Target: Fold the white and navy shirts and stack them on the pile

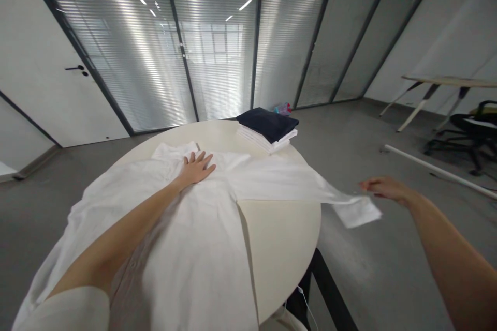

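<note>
A white long-sleeved shirt [205,227] lies spread over the round table, with its collar towards the far side and a row of buttons down its front. My left hand [195,168] presses flat on the shirt's upper part below the collar, fingers spread. One sleeve [279,178] stretches right across the tabletop and past its edge. Out there, my right hand [384,189] has its fingers pinched together at the upper edge of the cuff [359,212], which hangs in the air, slightly blurred. The exact grip of the fingertips is partly hidden.
A dark navy folded garment [267,123] tops a stack of folded white cloth [267,140] at the far edge of the round table [283,238]. Behind stands a glass partition with blinds [217,41]. To the right are another table [450,81], an office chair [469,132] and a white bar [438,168].
</note>
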`<state>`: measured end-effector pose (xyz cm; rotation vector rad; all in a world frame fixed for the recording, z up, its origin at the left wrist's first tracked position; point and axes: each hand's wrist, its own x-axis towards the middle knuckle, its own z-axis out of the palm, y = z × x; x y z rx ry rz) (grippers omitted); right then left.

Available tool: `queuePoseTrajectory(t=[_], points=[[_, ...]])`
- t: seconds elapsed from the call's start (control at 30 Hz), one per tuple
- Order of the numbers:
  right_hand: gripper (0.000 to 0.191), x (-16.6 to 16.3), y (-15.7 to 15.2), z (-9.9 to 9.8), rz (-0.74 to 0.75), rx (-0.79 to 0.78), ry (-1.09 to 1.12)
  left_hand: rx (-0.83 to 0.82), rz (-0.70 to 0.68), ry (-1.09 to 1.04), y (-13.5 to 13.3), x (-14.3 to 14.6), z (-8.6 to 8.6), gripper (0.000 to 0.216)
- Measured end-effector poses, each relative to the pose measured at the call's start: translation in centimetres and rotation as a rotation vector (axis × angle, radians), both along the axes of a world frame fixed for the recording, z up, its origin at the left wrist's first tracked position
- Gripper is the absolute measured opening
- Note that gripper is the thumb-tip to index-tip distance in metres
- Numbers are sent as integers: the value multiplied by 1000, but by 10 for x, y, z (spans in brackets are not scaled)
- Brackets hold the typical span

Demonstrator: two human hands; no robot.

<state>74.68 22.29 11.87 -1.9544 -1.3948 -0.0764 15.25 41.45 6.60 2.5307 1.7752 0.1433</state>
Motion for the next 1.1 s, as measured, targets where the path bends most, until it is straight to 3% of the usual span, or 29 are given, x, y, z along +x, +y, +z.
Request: queuePoseTrajectory(t=[0.1, 0.2, 0.3, 0.37, 0.43, 0.5, 0.6, 0.7, 0.8, 0.87, 1.0, 1.1], points=[[42, -34, 19, 1, 42, -117, 131, 5, 34, -10, 1, 5, 0, 71], [29, -110, 47, 12, 256, -135, 145, -8, 70, -22, 6, 18, 1, 72], [45, -214, 73, 14, 611, -152, 18, -22, 86, -34, 13, 37, 1, 73], [59, -276, 87, 5, 685, -215, -115, -13, 81, -52, 18, 46, 1, 73], [72, -316, 98, -10, 683, -378, -210, -3, 56, -78, 22, 43, 0, 72], [79, -331, 105, -26, 642, -507, -310, 0, 13, -95, 24, 24, 1, 69], [85, -323, 110, -42, 602, -563, -420, 11, -56, -102, 22, -34, 8, 63], [82, -317, 113, -41, 576, -575, -425, 98, -74, -132, 12, -105, 19, 62], [76, -340, 125, -28, 551, -543, -388, 238, 6, -167, -2, -156, 23, 62], [76, -373, 140, -18, 595, -473, -377, 249, 89, -142, -11, -169, 19, 63], [73, -449, 178, -12, 765, -352, -408, 72, 200, -30, -17, -163, 5, 65], [73, -487, 213, -18, 833, -423, -418, -6, 228, 10, -13, -158, 0, 68]])
